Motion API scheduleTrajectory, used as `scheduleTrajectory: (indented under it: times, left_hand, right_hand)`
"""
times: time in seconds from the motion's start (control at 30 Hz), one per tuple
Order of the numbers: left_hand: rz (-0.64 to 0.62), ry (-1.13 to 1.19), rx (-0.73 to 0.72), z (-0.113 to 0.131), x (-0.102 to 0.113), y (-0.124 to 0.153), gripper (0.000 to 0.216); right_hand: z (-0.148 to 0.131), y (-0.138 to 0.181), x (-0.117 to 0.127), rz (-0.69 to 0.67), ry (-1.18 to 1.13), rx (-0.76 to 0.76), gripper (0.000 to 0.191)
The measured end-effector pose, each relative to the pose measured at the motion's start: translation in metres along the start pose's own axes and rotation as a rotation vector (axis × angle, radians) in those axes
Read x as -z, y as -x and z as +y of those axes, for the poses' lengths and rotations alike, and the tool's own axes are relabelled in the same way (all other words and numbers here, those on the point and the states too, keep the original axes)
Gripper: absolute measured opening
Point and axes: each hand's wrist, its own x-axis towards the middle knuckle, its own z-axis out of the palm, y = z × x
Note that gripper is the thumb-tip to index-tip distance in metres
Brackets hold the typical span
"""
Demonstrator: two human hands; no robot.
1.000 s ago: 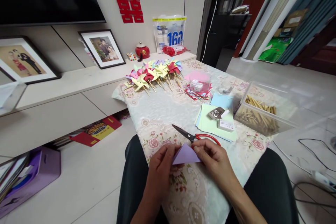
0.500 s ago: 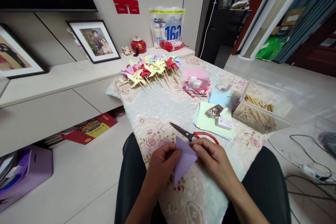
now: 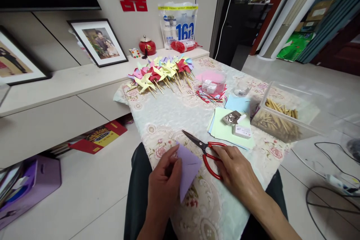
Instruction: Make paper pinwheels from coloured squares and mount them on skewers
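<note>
My left hand (image 3: 165, 180) pinches the left edge of a purple sheet of paper (image 3: 189, 170), folded into a triangle. A short dark line, a cut or a crease, runs in from its right corner. Over to the right, my right hand (image 3: 237, 170) has its fingers on the red handles of a pair of scissors (image 3: 200, 143). The scissors lie on the tablecloth, blades pointing up and left, just beyond the paper. My right fingertips are partly hidden at the handle loops.
Several paper pinwheels on sticks (image 3: 163, 73) lie at the far left of the floral tablecloth (image 3: 168, 110). Green paper sheets (image 3: 222, 129) carry small boxes (image 3: 242, 131). A clear bin (image 3: 281, 120) of wooden sticks stands right. Beyond is a round clear container (image 3: 215, 82).
My right hand has let go of the purple paper and moved right onto the scissors' handles. My left hand has shifted a little left with the paper, which now shows more of its face.
</note>
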Motion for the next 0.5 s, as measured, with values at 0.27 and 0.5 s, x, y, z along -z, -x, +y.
scheduleTrajectory:
  times: [0.27,0.5]
  left_hand:
    - [-0.084,-0.146,-0.163,-0.006,-0.001,0.006,0.021]
    - [-0.026,-0.829,-0.68,-0.021,-0.004,0.019,0.028]
  right_hand:
    - [-0.012,-0.04,-0.012,-0.049,0.048,0.069,0.015]
    - [-0.011,-0.035,0.0,0.073,-0.102,0.135,0.022]
